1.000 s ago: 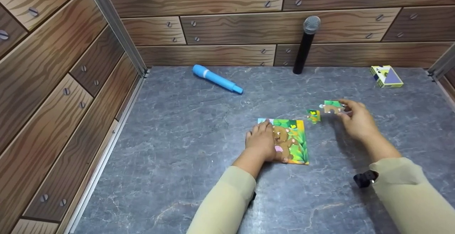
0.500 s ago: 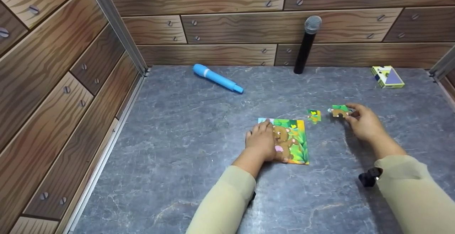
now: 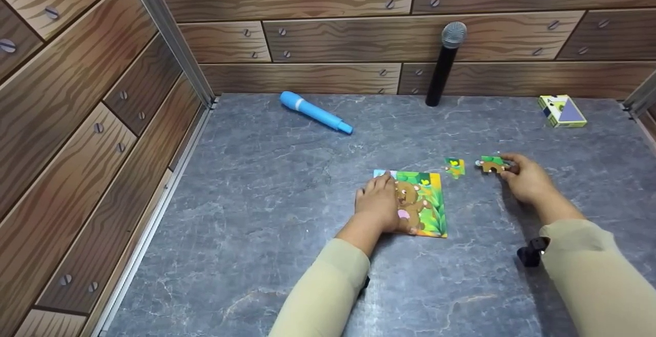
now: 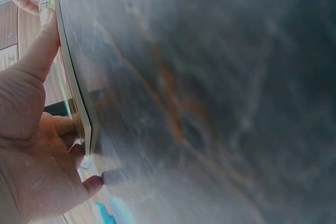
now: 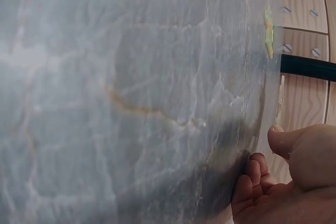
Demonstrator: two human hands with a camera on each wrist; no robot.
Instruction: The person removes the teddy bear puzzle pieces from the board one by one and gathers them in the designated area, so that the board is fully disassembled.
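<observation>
A square jigsaw puzzle with a brown bear among green leaves lies on the grey table. My left hand rests across its left part, hiding that side. In the left wrist view, the thumb lies along the puzzle's edge, and some fingertips reach past its corner. To the right, my right hand pinches a green-and-brown puzzle piece by its right end, between thumb and fingers, close over the tabletop. Between that piece and the puzzle lies a small green-and-yellow puzzle piece.
A blue toy microphone lies at the back left. Near the back wall a black microphone with a silver head stands upright. A small yellow-and-purple card box sits at the back right. Wood-patterned panels enclose the table.
My right hand has moved a little right and nearer to me with the pinched puzzle piece, lowering it toward the table. My left hand stays on the puzzle.
</observation>
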